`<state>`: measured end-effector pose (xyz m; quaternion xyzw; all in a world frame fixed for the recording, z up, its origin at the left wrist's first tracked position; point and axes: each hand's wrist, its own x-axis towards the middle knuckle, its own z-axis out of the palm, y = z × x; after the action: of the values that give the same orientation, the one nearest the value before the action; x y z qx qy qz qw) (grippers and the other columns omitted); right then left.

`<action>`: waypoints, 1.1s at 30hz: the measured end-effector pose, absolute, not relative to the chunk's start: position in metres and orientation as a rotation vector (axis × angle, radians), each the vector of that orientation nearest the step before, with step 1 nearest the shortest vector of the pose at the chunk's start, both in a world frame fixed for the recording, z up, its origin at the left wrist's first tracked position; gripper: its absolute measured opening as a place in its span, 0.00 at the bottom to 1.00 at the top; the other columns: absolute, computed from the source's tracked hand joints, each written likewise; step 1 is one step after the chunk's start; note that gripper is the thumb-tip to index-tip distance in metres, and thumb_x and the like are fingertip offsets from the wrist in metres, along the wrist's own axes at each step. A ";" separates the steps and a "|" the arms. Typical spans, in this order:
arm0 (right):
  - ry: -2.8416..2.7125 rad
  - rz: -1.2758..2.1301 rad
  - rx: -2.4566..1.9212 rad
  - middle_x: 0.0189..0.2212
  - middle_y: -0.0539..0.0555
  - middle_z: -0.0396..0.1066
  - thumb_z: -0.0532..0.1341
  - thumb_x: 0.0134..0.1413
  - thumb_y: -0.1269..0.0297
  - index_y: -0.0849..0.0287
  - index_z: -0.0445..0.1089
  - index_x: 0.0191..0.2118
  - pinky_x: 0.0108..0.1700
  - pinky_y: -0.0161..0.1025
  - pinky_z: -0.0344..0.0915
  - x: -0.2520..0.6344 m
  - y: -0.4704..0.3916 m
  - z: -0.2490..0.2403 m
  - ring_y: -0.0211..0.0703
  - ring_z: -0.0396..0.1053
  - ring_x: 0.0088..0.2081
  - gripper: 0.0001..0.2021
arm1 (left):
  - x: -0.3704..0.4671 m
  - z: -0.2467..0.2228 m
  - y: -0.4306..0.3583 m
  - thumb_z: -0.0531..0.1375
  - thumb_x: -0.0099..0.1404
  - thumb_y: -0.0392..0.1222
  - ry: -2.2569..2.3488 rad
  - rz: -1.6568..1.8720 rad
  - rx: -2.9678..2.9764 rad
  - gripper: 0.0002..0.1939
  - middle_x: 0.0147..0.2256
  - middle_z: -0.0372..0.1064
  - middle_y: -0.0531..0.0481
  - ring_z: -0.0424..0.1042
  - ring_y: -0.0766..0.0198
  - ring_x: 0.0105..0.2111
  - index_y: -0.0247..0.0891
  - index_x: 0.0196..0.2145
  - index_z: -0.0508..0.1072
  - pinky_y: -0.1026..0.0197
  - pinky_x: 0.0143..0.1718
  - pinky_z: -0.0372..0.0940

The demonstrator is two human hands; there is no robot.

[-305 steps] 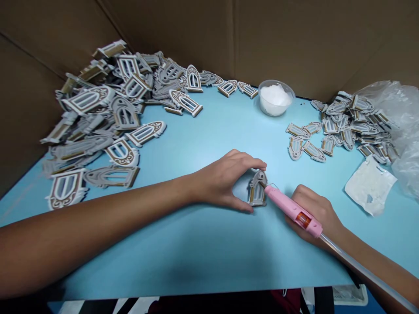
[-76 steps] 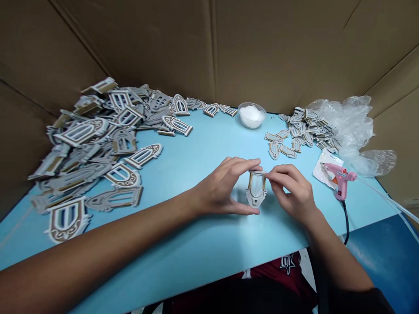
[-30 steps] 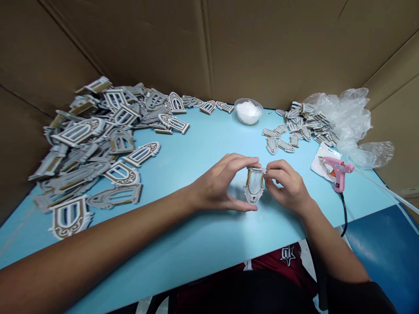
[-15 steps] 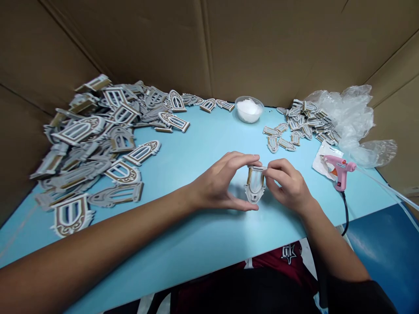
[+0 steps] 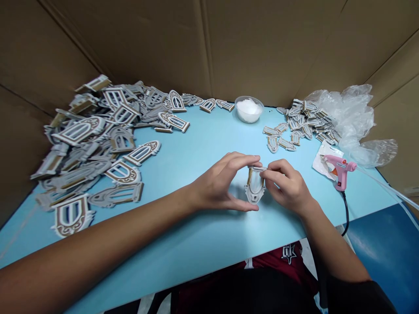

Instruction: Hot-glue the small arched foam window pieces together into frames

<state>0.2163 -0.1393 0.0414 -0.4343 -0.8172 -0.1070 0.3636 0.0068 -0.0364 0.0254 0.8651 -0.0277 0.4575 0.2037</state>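
A small arched window-shaped piece point(image 5: 255, 186), white-grey with gold sides, is held over the blue table, its rounded end toward me. My left hand point(image 5: 222, 181) grips it between the thumb at the rounded end and the fingers at the flat end. My right hand point(image 5: 288, 185) is closed at the piece's upper right, thumb and forefinger pinched against its edge; whatever is between those fingertips is too small to make out.
Larger window pieces point(image 5: 78, 131) are heaped at the left. At the back stand a bowl of white material point(image 5: 248, 110) and a pile of small pieces point(image 5: 307, 120). Right lie clear plastic bags point(image 5: 353, 117) and a pink glue gun point(image 5: 341, 170) with a black cord.
My right thumb and forefinger have shifted slightly left over the piece's upper edge. My left hand and the piece have hardly moved.
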 end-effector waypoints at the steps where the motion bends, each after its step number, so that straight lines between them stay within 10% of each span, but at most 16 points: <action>1: -2.104 -0.267 -1.117 0.36 0.53 0.69 0.57 0.61 0.81 0.54 0.70 0.48 0.32 0.36 0.68 0.215 -0.140 0.042 0.39 0.68 0.34 0.16 | 0.007 0.026 -0.037 0.74 0.59 0.58 -0.079 1.281 2.425 0.52 0.50 0.75 0.35 0.77 0.50 0.48 0.40 0.70 0.53 0.47 0.50 0.73; 33: -1.795 0.035 -1.164 0.41 0.55 0.70 0.59 0.66 0.73 0.55 0.69 0.49 0.30 0.36 0.72 0.207 -0.146 0.046 0.39 0.71 0.35 0.10 | 0.008 0.023 -0.039 0.72 0.62 0.55 0.020 1.236 2.398 0.50 0.54 0.72 0.33 0.74 0.48 0.53 0.39 0.71 0.50 0.45 0.53 0.70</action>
<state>0.2065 -0.1457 0.0465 -0.4771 -0.7359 0.0144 0.4803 0.0082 -0.0389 0.0230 0.8670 0.0071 0.4470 0.2202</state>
